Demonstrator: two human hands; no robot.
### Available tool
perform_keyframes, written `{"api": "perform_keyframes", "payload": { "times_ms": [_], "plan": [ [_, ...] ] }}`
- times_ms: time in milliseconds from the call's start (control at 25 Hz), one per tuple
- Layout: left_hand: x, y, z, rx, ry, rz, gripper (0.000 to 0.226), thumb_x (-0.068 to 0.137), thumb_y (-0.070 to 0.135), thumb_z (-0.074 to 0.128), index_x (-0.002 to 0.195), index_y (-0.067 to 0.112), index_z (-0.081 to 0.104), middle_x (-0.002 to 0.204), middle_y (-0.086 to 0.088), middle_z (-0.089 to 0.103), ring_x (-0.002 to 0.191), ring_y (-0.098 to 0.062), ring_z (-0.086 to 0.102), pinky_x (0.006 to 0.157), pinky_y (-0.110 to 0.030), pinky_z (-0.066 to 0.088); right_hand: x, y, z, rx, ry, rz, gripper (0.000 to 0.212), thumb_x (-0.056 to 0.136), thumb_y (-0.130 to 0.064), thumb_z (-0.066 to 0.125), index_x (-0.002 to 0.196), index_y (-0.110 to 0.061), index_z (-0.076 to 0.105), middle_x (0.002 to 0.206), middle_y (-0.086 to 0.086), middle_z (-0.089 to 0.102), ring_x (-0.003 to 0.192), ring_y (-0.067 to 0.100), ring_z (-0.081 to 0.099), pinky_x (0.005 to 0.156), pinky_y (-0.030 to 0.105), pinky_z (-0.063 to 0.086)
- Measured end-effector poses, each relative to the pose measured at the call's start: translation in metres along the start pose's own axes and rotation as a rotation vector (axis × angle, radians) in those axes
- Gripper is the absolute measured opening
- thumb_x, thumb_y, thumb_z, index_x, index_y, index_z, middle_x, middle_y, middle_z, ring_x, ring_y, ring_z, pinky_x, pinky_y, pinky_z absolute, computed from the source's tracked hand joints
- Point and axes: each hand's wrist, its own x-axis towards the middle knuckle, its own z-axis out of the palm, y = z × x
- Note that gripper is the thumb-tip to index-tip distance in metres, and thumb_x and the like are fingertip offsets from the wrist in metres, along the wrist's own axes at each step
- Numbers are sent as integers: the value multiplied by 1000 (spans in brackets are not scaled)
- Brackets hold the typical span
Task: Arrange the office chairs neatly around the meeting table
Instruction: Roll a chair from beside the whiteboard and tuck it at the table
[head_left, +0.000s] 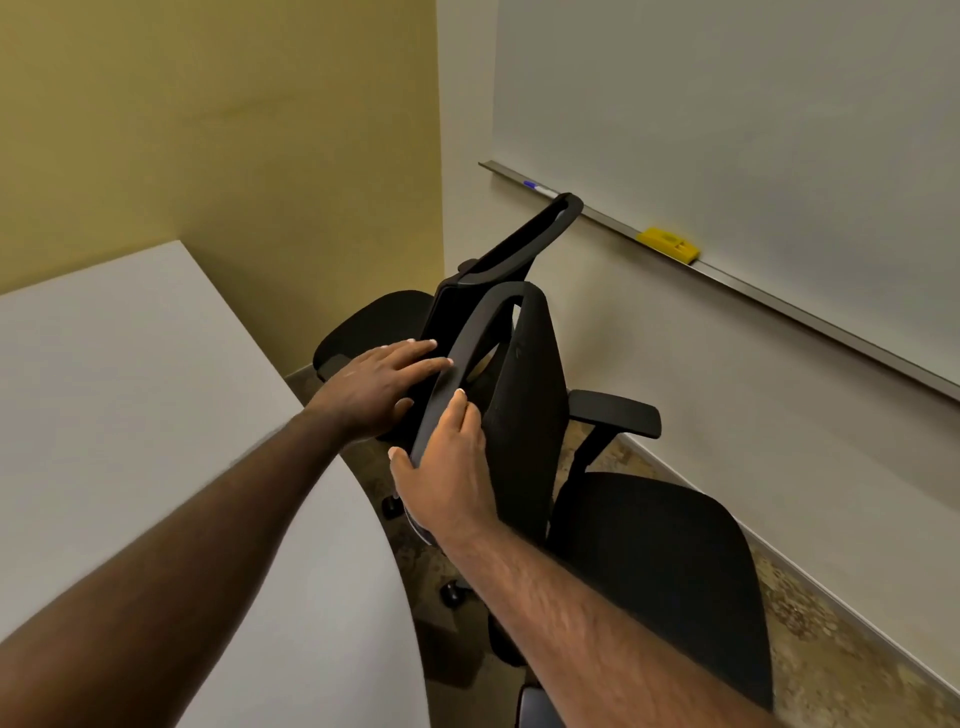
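Head view: one wide-angle picture, looking down past both forearms toward a room corner.
Near chair: black office chair, its backrest rising in the middle of the picture and seen edge-on; its seat spreads to the lower right, beside the wall with the whiteboard.
Near chair armrest: sticks out to the right of the backrest, toward the wall.
Far chair: second black office chair just behind the first, close to the corner; its backrest leans toward the whiteboard ledge and its seat shows to the left, at the end of the worktop.
Right hand: grips the curved top frame of the near chair's backrest, thumb on the side nearer the worktop, fingers curled over the frame's other side.
Left hand: lies flat with fingers stretched out nearly straight, against the dark back panel of the far chair, fingertips reaching the near chair's frame; it is not wrapped round anything.
Worktop: pale grey meeting table filling the left side, its curved edge running close by the near chair's base.
Casters: dark wheels visible on the floor between worktop edge and chair.
Floor: mottled tan and brown.
Whiteboard: on the right wall, with a metal ledge below.
Eraser: yellow, resting on the ledge.
Marker: blue-capped, lying at the ledge's left end.
Left wall: painted mustard yellow.
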Motion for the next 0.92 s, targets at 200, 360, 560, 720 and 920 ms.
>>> {"api": "perform_keyframes", "payload": {
  "times_ms": [200,360,560,720,920],
  "plan": [
    [42,-11,11,63,-43,152,83,85,12,66,149,35,18,160,2,9,145,-20,6,117,-44,16,18,-11,16,-184,38,196,104,78,-47,71,148,-4,7,143,16,38,117,26,49,82,33,48],
    [57,-11,18,50,-66,194,80,86,15,66,148,37,21,160,5,4,145,-20,2,117,-46,12,17,-10,17,-265,54,234,71,78,-34,72,131,-7,33,97,8,63,69,17,60,53,29,51],
    [51,2,21,-111,-11,184,63,84,12,68,139,24,41,158,0,16,145,-24,6,115,-45,10,3,-9,11,-221,-4,270,47,80,-30,70,111,-10,42,76,2,50,50,11,43,39,24,36],
    [38,18,18,-174,21,237,33,84,20,69,115,16,59,150,-6,38,144,-30,14,115,-53,17,-25,-1,7,-192,-54,273,47,81,-32,71,113,-9,47,92,6,63,59,14,48,44,25,43],
    [12,40,16,-96,-19,292,24,76,19,78,97,12,68,119,-13,63,136,-34,34,114,-52,22,-64,12,-2,-206,-73,242,40,86,-48,62,104,-12,61,88,5,67,61,16,58,53,30,54]
  ]
}}
